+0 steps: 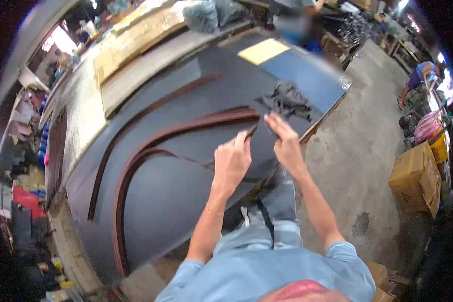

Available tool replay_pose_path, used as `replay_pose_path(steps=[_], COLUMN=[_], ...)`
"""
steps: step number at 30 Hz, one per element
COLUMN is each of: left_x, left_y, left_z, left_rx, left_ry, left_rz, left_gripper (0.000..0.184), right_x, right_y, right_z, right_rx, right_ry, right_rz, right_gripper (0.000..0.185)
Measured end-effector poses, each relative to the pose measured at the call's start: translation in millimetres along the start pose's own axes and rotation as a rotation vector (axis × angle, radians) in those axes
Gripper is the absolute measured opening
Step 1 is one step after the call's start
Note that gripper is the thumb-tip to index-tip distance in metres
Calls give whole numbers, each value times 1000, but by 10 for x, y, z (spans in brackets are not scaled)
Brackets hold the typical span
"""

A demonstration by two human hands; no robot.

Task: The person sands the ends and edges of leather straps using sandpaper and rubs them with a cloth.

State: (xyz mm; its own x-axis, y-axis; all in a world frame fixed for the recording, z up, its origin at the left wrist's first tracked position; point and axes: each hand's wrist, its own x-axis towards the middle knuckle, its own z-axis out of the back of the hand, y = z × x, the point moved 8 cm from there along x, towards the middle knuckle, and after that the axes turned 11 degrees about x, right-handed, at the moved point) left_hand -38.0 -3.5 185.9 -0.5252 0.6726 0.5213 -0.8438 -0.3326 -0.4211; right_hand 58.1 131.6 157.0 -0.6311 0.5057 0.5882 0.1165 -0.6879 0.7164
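My left hand (231,158) is closed in a pinch on a thin dark brown strip (181,157). The strip runs off to the left in a loose curve, and a short end (253,130) sticks out past my fingertips. Just right of that end is my right hand (285,143), its fingers stretched forward and slightly blurred; I see nothing held in it. Beyond both hands, a thick curved bundle of brown strips (158,136) lies on the dark tabletop (171,201), with its tip close to my right fingertips. A smaller curved bundle (131,123) lies farther back.
A crumpled black cloth (287,100) lies beyond my right hand, and a yellow sheet (263,51) farther off. Cardboard (131,45) and grey bags (211,15) line the far side. To the right, a cardboard box (415,176) stands on the concrete floor, with a person (425,75) beyond.
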Motion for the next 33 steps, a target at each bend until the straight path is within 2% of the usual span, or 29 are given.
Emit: replay_pose_path(steps=[1, 3, 4, 6, 7, 8, 10, 12, 13, 14, 16, 17, 18, 20, 22, 24, 26, 28, 29, 30, 31, 32, 33], left_x=[-2, -20, -62, -124, -169, -204, -186, -282, -293, -306, -331, -347, -331, -273, -254, -310, -367, -394, -408, -381, -371, -384, -391], left_y=[-59, -145, -154, -165, -173, -138, -88, -189, -215, -223, -84, -44, -26, 9, -54, -125, 5, 39, 16, -1, -57, -110, -54], left_z=[127, 335, 367, 388, 356, 341, 389, 459, 427, 379, 311, 340, 382, 409, 411, 420, 286, 330, 396, 475, 587, 659, 645], left_rx=[-13, -51, -21, 8, 9, -33, -63, 39, 40, 42, -183, -265, -252, -335, -194, -86, -76, -164, -203, -187, -99, -12, 9], left_ry=[-19, -80, -18, -41, -28, -43, -68, -66, -137, -141, -106, -129, -133, -80, -122, -228, -153, -131, -175, -198, -240, -281, -247], left_rz=[-16, -69, -76, -41, -33, 15, 50, 1, -17, -26, 93, 103, 108, 150, 69, -27, 42, 79, 67, 68, 28, -5, 77], left_gripper=[10, 10, 12, 15, 15, 16, 17, 15, 8, 8, 4, 7, 7, 11, 13, 16, 18, 16, 14, 14, 14, 14, 13], right_x=[34, -46, -114, -22, 96, 174, 94, -95, -37, 72, 200, 98, 14, -197, -360, -359, -291, -352, -366, -392, -426, -427, -438], right_y=[341, 892, 1076, 920, 679, 523, 886, 1066, 902, 729, 373, 130, 190, 213, 397, 685, 979, 982, 963, 839, 717, 639, 473], right_z=[50, -17, -83, -141, -119, -19, 84, -142, -134, -76, 152, 159, 119, -27, -187, -230, -90, 35, 16, 16, 10, 15, -5], right_rx=[37, -149, -206, -255, -296, -233, -203, -253, -200, -291, 64, 417, 430, 724, 685, 699, 738, 741, 760, 851, 937, 945, 1049], right_ry=[-12, 116, 185, 195, 188, 102, 103, 297, 278, 215, -30, -107, -100, -116, -18, -24, -186, -235, -204, -277, -349, -330, -343], right_rz=[66, 258, 392, 406, 253, 207, 324, 391, 370, 264, 55, -236, -235, -414, -497, -399, -205, -131, -113, -145, -180, -168, -270], right_gripper=[71, 68, 67, 64, 61, 58, 58, 58, 57, 59, 58, 50, 50, 41, 41, 39, 37, 38, 38, 41, 43, 43, 42])
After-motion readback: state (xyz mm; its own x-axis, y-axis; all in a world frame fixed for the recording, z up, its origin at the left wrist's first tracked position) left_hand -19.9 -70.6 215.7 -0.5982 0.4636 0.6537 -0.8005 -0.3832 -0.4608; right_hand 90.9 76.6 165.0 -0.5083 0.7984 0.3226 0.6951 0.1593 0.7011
